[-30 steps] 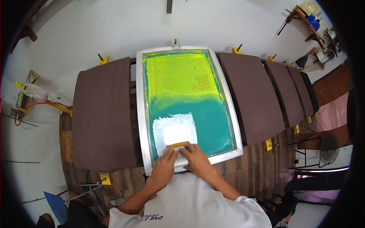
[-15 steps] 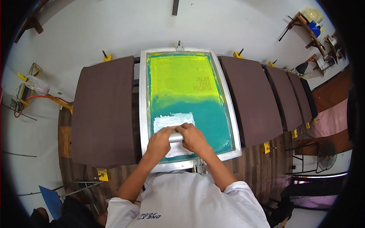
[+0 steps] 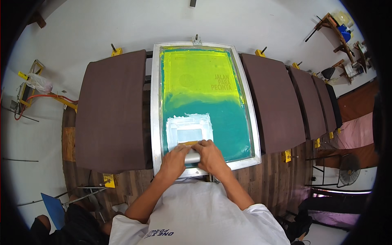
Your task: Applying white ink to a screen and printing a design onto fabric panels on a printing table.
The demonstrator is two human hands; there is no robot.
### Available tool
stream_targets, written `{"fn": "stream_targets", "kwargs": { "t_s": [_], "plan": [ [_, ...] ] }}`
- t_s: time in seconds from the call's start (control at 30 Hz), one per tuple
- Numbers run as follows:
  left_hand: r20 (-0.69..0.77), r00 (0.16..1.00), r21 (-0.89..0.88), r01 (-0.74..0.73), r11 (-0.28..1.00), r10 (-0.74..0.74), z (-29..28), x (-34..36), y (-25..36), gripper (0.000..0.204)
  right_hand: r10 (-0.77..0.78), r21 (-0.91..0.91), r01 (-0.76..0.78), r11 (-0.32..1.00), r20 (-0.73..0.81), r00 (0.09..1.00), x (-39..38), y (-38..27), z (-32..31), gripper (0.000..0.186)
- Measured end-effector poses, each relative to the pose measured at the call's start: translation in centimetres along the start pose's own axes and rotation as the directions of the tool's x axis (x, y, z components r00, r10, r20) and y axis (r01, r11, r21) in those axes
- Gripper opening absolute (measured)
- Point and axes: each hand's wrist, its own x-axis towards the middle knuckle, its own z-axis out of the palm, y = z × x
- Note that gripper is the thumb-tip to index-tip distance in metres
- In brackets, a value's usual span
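A white wall (image 3: 106,28) fills the far side of the room, and before it runs the row of boards: one broad brown board (image 3: 112,110) on the left, more brown boards (image 3: 275,102) stepping away to the right. Between them sits the big silver frame (image 3: 156,102), its screen (image 3: 228,126) teal in the near half, with a yellow-green layer (image 3: 196,65) across the far half.

And here's the action, near and left on that screen! The white paint (image 3: 174,122) lies there in a rough-edged square. Half a second ago the squeegee (image 3: 192,156) is out in the middle of it; now it's back toward the near edge, and a neat pale window (image 3: 190,135) shows just beyond it. That looks to me like a stroke nearly run out, with little room left before the near bar of the frame.

Both hands are on it! The left hand (image 3: 174,160) has the left side, the right hand (image 3: 210,155) the right, fingers curled over the tool and closed around it, the two almost meeting at the middle.

Smallest of all, an amber strip (image 3: 189,143) peeks out on the squeegee's far side. The edge against the mesh is hidden, so I can't tell how hard it presses.
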Motion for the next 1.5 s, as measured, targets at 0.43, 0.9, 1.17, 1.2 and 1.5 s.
{"fn": "stream_targets", "kwargs": {
  "t_s": [0.43,0.9,1.17,1.2,1.5],
  "plan": [
    [0.273,0.962,0.046,-0.004,0.999,-0.009,-3.2,1.0,0.9,0.041,0.043,-0.065,-0.03,0.997,0.209,0.977,0.3,-1.6,-3.5,0.036],
    [0.079,0.997,-0.074,0.016,0.997,-0.01,-2.3,-2.3,2.1,0.046,-0.033,-0.06,0.037,0.997,0.079,0.996,-2.4,-1.9,-1.7,0.043],
    [0.096,0.995,0.028,-0.008,1.0,0.006,-3.7,7.7,-2.2,0.034,-0.002,-0.135,0.022,0.991,0.142,0.99,8.5,2.1,-2.9,0.036],
    [0.104,0.995,0.01,-0.012,1.0,0.011,-3.8,7.9,-2.2,0.036,0.019,-0.149,0.005,0.989,0.159,0.987,8.7,1.9,-3.1,0.037],
    [-0.018,1.0,-0.034,-0.002,0.999,0.001,-1.7,3.4,-0.4,0.047,0.033,-0.118,-0.029,0.993,0.029,0.999,4.0,1.0,-0.7,0.036]
  ]
}}
